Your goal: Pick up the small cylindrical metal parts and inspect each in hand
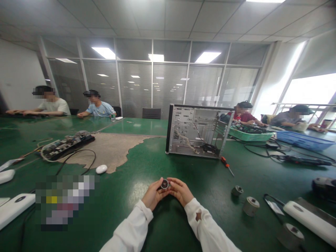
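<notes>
A small round metal part (pixel 164 183) with a dark centre is held up between both hands, above the green table (pixel 136 161). My left hand (pixel 152 195) grips it from the left with thumb and fingers. From the right, my right hand (pixel 181 190) closes its fingertips on the same part. Beyond the hands stands an open metal computer case (pixel 198 131), with loose cables inside. Three metal cylinders, one small (pixel 237 190), one larger (pixel 251 206) and one near the front (pixel 291 236), stand to the right of my hands.
An orange-handled screwdriver (pixel 227 166) lies by the case. Green (pixel 252 135) and blue (pixel 304 140) baskets and black cables lie at the right. At the left are a white mouse (pixel 101 169), a circuit assembly (pixel 67 145) and a white device (pixel 18 208). Several people sit around the table.
</notes>
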`<state>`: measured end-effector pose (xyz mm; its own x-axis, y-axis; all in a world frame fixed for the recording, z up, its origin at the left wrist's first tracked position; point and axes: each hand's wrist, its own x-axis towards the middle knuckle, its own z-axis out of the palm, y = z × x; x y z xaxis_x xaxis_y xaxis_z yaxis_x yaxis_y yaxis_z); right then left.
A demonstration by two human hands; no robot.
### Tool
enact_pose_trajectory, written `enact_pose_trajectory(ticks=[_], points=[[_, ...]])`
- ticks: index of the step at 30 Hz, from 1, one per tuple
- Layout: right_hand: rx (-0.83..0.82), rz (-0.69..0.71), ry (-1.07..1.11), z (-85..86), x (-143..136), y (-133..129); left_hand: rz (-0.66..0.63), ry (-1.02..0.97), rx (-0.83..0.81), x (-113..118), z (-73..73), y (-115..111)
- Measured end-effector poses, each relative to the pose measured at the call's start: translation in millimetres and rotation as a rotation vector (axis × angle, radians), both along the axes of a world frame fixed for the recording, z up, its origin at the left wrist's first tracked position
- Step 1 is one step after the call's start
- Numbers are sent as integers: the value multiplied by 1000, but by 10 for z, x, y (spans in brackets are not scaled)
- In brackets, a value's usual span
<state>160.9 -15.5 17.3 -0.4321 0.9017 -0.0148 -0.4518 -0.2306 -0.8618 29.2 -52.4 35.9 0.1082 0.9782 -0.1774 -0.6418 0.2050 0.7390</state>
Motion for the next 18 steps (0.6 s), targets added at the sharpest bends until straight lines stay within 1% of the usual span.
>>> enact_pose_trajectory(ticks=[4,8,10,11,13,16,18], points=[[-23,1,14,24,-1,-13,21,-16,-49,-9,31,-13],[-47,-12,14,33,-6,-19,-39,-41,-119,-28,69,-26],[-55,-14,17,28,-6,-14,-38,-34,-110,-29,67,-21],[-56,-13,20,23,-5,-10,-13,-14,-87,-25,58,-15],[-53,-11,26,10,-3,-1,74,89,-15,-12,27,-3],[-46,-20,24,-12,-4,8,223,386,142,11,-26,-5],[-34,-28,15,-29,-11,10,273,578,284,22,-42,-28]])
